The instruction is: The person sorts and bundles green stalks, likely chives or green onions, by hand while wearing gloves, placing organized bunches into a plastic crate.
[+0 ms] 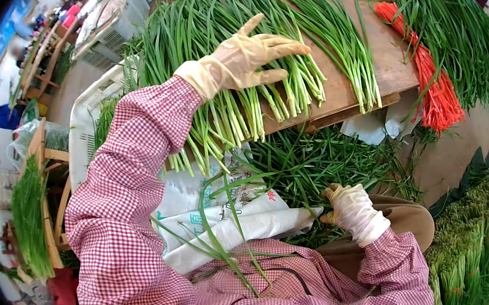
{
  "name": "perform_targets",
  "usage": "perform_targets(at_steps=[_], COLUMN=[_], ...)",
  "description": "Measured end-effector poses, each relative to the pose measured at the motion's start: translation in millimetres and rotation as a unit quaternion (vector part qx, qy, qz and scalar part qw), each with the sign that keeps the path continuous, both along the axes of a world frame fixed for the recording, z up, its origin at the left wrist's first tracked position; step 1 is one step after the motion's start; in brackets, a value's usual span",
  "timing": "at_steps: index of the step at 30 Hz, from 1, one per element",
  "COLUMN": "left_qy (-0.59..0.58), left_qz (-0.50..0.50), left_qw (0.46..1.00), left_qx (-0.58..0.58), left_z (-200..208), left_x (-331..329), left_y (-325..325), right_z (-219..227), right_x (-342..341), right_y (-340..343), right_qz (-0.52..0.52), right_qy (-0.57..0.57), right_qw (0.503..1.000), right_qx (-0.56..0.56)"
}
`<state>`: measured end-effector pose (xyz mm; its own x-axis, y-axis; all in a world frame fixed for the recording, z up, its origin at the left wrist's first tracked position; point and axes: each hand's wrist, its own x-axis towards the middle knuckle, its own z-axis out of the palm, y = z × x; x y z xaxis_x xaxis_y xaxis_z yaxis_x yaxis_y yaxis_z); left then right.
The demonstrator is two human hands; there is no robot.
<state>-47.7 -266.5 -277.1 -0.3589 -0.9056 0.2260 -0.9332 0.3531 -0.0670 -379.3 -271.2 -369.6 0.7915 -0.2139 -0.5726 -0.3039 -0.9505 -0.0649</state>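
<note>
My left hand (250, 59), in a cream rubber glove, lies flat with spread fingers on a row of green chives (229, 82) laid across a wooden board (386, 60). The white stalk ends hang over the board's near edge. My right hand (348, 206), also gloved, is curled down near my knee beside a heap of loose green trimmings (311, 161); its fingers look closed, and nothing shows clearly in them. Both sleeves are red-and-white checked.
A bunch of orange ties (435, 85) lies at the board's right end. More chives (459, 26) pile behind it. Bundled chives (480, 239) are stacked at right. White sacks (230, 212) cover my lap. White plastic crates (114, 18) stand at the far left.
</note>
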Motion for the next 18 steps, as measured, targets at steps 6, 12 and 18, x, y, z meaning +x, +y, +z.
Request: perform_targets(at_steps=[6,12,18], left_qy=[0.206,0.173,0.118], left_qz=[-0.031,0.028,0.045], left_qw=[0.978,0.984,0.991], left_qx=[0.026,-0.019,-0.05], left_z=[-11.6,-18.7,-24.5], left_x=[24.4,17.1,12.5], left_y=[41.5,48.5,46.1], right_z=[58.1,82.1,74.6], right_x=[14.4,71.6,114.2], right_y=[-17.0,-31.3,-50.1], right_qz=[-0.141,-0.135,-0.128], right_qy=[-0.301,-0.507,-0.553], right_qw=[0.933,0.843,0.822], right_qx=[0.14,0.118,0.038])
